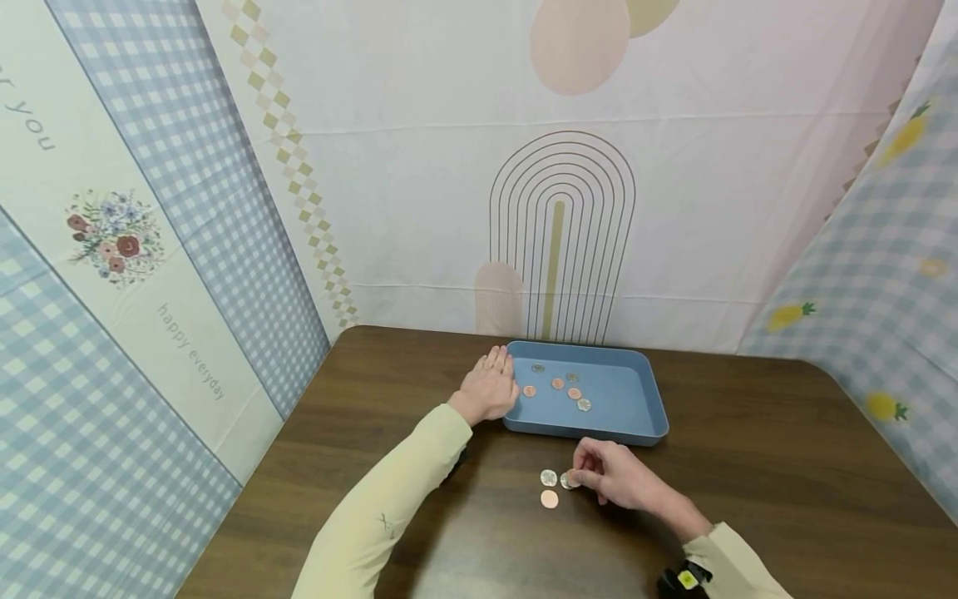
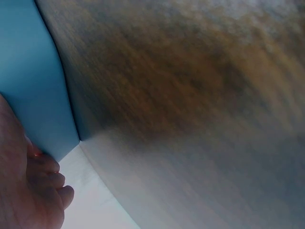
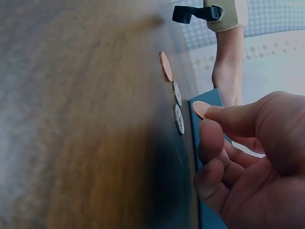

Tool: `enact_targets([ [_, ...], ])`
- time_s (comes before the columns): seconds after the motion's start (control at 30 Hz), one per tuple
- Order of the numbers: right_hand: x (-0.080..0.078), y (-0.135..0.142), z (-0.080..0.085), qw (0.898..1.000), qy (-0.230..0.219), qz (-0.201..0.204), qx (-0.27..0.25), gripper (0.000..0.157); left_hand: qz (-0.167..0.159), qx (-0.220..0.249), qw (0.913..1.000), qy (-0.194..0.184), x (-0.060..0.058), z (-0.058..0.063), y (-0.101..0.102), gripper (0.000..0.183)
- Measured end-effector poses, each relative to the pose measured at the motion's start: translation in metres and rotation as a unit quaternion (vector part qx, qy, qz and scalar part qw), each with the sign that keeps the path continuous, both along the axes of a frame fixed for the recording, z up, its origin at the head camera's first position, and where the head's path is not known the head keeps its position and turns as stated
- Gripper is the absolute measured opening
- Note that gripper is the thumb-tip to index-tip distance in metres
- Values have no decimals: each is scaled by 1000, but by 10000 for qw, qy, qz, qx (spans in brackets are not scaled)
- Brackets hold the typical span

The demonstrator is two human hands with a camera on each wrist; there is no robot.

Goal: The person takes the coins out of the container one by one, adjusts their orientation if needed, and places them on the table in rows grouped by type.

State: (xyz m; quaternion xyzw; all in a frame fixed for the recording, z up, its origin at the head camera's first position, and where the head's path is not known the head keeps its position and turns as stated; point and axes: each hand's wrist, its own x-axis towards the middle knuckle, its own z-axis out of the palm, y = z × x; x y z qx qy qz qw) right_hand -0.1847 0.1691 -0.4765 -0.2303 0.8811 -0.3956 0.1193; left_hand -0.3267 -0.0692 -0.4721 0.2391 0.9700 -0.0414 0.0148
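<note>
My right hand (image 1: pixel 617 476) pinches a copper coin (image 3: pixel 200 109) between thumb and fingertips, just over the table in front of the tray. Close by on the wood lie two silver coins (image 1: pixel 549 477) and another copper coin (image 1: pixel 550 499); in the head view the held coin partly overlaps one silver coin (image 1: pixel 565 482). The blue rectangular tray (image 1: pixel 624 401) has several coins spread over its left half, copper ones (image 1: pixel 557 383) and silver ones (image 1: pixel 584 404). Against the tray's left side rests my left hand (image 1: pixel 490 387), fingers extended and pointing away from me.
Beneath everything is a dark brown wooden table (image 1: pixel 748 449). A pale patterned cloth (image 1: pixel 419 208) hangs along its back edge, just behind the tray. Checked cloths hang at the left (image 1: pixel 150 399) and right (image 1: pixel 846 333) sides.
</note>
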Motion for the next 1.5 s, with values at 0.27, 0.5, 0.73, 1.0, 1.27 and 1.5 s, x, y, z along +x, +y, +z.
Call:
enact_targets([
  [0.27,0,2,0,9987,-165,489,27,14,44,-17,10000,9,-2,2,0,61],
  [0.5,-5,4,-3,9977,112,456,492,15,135,-30,9999,-7,-5,2,2,61],
  [0.73,-10,7,-3,9956,434,417,714,17,166,-35,9999,-1,-8,2,5,61],
  [1.0,-17,11,-2,9944,412,515,826,20,217,-6,9998,6,-12,3,8,62],
  [1.27,-24,15,-2,9938,478,547,838,23,274,7,9996,-42,-15,4,11,61],
  [1.5,-34,25,0,9961,314,655,494,18,358,58,9993,-102,-18,3,14,62],
])
